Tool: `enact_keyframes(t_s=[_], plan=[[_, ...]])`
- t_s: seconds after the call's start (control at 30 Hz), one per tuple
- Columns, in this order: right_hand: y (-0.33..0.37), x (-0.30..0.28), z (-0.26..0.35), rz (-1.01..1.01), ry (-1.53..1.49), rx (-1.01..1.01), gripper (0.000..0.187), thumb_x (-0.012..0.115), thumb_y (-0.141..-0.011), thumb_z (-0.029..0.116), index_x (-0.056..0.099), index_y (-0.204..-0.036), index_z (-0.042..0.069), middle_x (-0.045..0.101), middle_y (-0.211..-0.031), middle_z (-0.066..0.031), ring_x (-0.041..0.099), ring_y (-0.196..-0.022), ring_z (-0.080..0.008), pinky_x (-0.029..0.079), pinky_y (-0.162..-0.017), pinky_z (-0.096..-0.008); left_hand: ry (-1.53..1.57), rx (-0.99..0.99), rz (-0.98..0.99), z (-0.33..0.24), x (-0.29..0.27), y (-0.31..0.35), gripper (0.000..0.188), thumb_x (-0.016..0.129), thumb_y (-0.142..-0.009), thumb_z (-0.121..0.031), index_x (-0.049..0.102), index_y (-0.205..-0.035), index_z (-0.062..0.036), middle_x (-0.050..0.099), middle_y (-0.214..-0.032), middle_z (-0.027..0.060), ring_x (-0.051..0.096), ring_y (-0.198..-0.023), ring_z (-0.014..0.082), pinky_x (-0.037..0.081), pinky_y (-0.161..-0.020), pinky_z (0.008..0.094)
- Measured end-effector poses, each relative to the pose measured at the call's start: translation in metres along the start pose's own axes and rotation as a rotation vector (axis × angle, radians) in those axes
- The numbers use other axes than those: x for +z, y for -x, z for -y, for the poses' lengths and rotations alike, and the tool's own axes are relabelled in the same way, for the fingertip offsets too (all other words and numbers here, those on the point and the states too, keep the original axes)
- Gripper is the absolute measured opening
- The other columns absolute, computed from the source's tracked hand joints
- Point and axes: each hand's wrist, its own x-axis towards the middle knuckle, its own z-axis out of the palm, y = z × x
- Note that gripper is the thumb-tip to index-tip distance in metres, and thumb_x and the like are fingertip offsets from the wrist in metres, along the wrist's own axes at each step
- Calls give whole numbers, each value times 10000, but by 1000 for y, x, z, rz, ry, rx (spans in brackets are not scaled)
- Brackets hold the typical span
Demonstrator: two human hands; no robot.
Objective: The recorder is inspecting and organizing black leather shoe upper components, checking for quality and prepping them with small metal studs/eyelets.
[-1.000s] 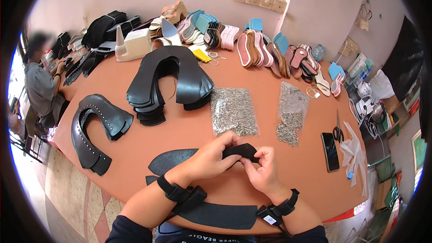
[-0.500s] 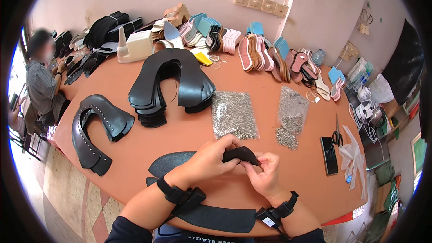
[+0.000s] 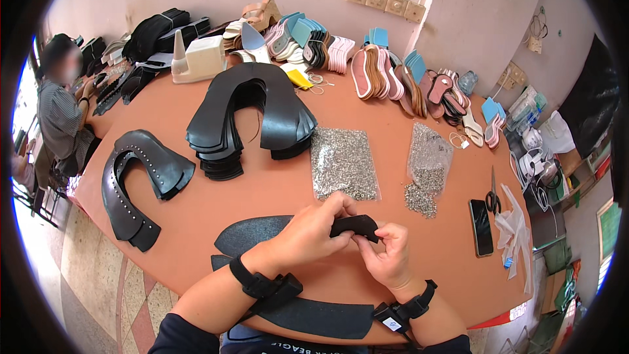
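Both hands grip the end of a black leather piece (image 3: 356, 224) above the near side of the table. My left hand (image 3: 316, 228) is closed around its left part, thumb underneath. On the right end, my right hand (image 3: 385, 254) pinches the edge between thumb and fingers. Whether a small stud is between the fingertips is hidden. Below my forearms lie broad dark curved leather parts (image 3: 321, 318), with another rounded end (image 3: 252, 235) beside my left wrist; how they join the held end is covered by my arm.
Farther off are a stack of black U-shaped leather pieces (image 3: 252, 78), studded ones (image 3: 134, 151), bags of small metal studs (image 3: 344, 164) (image 3: 429, 157), a white glue bottle (image 3: 200, 59) and shoe insoles (image 3: 373, 72). Scissors (image 3: 493, 200) and a phone (image 3: 480, 226) lie right. Another person (image 3: 62, 115) sits far left.
The view has shifted slightly. My hands keep their grip on the leather, and the held end shows a little more of its upper face.
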Motion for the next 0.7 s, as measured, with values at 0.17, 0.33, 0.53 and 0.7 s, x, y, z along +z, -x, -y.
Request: enact_keyframes(t_s=[0.17,0.33,0.53,0.7], plan=[[-8,-4,9,31,120,-76,411,740,-734,6,405,-972,31,582,-772,-114,620,-618,-238,469,-494,-310,-57,65,-6,0,-1,0,361,666,-724,-9,443,-1007,-34,614,-812,154,630,-766,323,493,-647,375],[-6,-1,12,59,96,71,392,698,-754,-19,382,-983,18,581,-804,-112,627,-638,-221,490,-512,-289,-69,127,8,2,-2,-1,371,670,-715,1,432,-999,-25,609,-825,167,625,-772,342,492,-640,384],[-9,-13,7,177,-212,613,533,643,-782,-29,304,-1190,20,619,-890,-132,630,-736,-158,505,-640,-287,-132,32,184,14,-10,2,385,672,-734,-64,490,-1073,-49,620,-875,171,603,-870,371,475,-730,423],[-42,-56,-10,390,-39,675,245,626,-825,79,585,-1056,7,651,-852,-84,616,-738,-155,486,-674,-286,-319,-1,331,27,-12,0,306,646,-787,-144,577,-1063,-32,638,-940,168,600,-904,353,461,-767,410]])
